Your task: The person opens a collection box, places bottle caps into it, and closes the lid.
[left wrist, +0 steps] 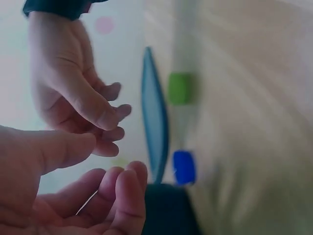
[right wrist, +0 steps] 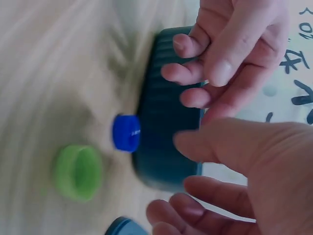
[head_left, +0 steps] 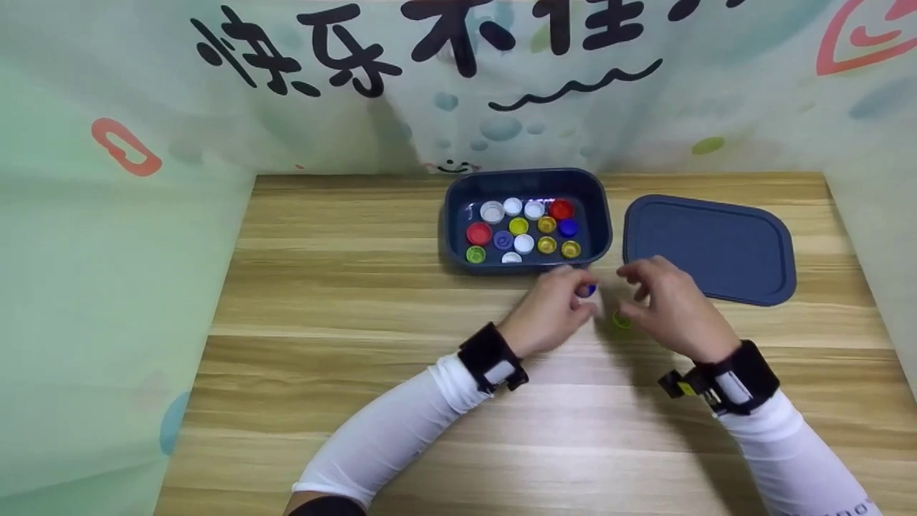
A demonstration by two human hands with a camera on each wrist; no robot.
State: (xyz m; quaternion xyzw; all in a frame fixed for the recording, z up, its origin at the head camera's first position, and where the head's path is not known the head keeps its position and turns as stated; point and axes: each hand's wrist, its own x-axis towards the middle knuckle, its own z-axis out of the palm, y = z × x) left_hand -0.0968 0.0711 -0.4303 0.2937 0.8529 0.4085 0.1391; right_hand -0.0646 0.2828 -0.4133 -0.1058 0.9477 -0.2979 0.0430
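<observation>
A blue bottle cap (right wrist: 126, 132) and a green bottle cap (right wrist: 78, 172) lie on the table in front of the dark blue box (head_left: 528, 269). My left hand (head_left: 546, 309) hovers over the table near the box's front edge, fingers loosely bent, nothing between thumb and fingertips. In the head view it partly covers the blue cap. Facing it, my right hand (head_left: 677, 309) hangs above the green cap and overlaps the lid's near-left corner in this view. Its thumb and fingers are parted and hold nothing. Both wrist views show the two caps below the hands.
Inside the box are several bottle caps, among them a red cap (head_left: 478, 233), a white cap (head_left: 524, 244) and a light green cap (head_left: 476, 254). A flat dark blue lid (head_left: 716, 247) lies right of the box. Behind the table (head_left: 322, 287) hangs a printed cloth (head_left: 344, 136).
</observation>
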